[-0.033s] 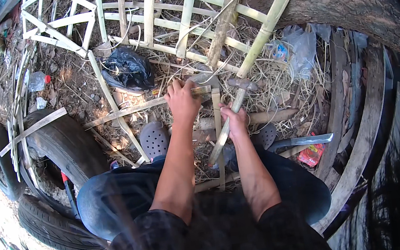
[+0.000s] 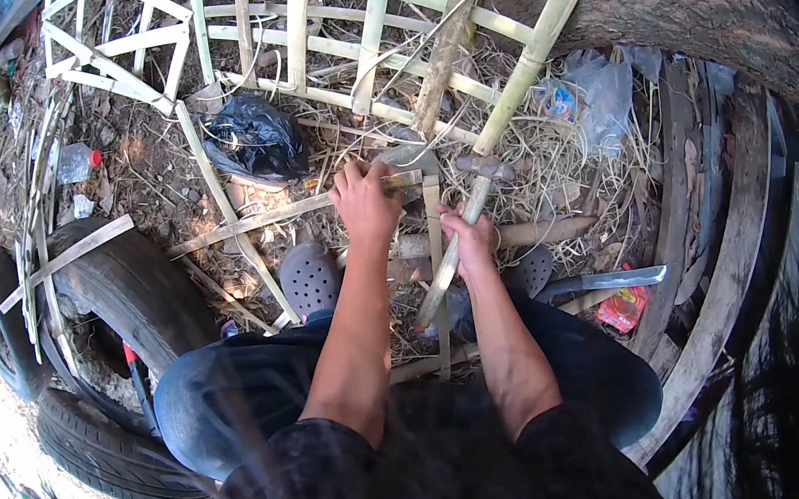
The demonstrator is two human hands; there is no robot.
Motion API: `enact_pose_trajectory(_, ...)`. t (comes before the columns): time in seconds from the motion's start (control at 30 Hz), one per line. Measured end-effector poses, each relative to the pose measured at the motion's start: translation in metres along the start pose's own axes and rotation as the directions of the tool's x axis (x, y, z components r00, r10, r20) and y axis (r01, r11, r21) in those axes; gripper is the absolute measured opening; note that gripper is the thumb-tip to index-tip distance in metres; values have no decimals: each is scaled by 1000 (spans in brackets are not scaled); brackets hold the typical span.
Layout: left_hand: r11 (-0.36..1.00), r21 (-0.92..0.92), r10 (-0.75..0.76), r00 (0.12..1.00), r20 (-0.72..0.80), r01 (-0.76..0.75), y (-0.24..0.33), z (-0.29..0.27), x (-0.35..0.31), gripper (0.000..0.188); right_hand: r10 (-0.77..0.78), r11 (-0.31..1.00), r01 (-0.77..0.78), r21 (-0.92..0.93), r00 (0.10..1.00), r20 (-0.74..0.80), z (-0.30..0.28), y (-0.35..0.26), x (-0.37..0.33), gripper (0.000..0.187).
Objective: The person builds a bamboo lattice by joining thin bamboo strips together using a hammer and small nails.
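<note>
My left hand (image 2: 365, 203) is closed around a flat bamboo strip (image 2: 265, 221) lying crosswise in front of me, near its right end. A second bamboo strip (image 2: 433, 230) runs toward me, its far end close to that right end; whether they touch I cannot tell. Behind them a grey, flat-topped block (image 2: 413, 159) shows in part. My right hand (image 2: 469, 242) grips a hammer (image 2: 442, 284) by its wooden handle, some fingers near the second strip too. The hammer's head (image 2: 486, 168) is up and to the right of the strip ends.
Bamboo lattice (image 2: 301, 35) stands ahead, near a black plastic bag (image 2: 254, 137). A long-bladed knife (image 2: 606, 281) lies by my right knee, over a red packet (image 2: 621, 309). Old tyres (image 2: 127, 290) are at left, wooden planks (image 2: 730, 307) at right. A round pole (image 2: 544, 231) crosses between my feet.
</note>
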State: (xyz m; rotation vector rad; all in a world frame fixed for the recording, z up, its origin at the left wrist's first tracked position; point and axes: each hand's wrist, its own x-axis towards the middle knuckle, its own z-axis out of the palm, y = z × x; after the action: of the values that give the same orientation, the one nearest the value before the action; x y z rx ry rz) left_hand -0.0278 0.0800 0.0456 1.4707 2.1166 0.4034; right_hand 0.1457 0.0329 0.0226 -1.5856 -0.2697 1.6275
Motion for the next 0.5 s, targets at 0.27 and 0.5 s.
enact_pose_trajectory(0.27,986,-90,135,988,-80,-142,-7,5,-2,30,-24,999,26,21,996,-80,7,-1,-1,27)
enact_pose_trajectory(0.5,951,-269,161,987,5,-154,-11,-2,3,31,-63,998,66,24,991,-114,11,2,2,31)
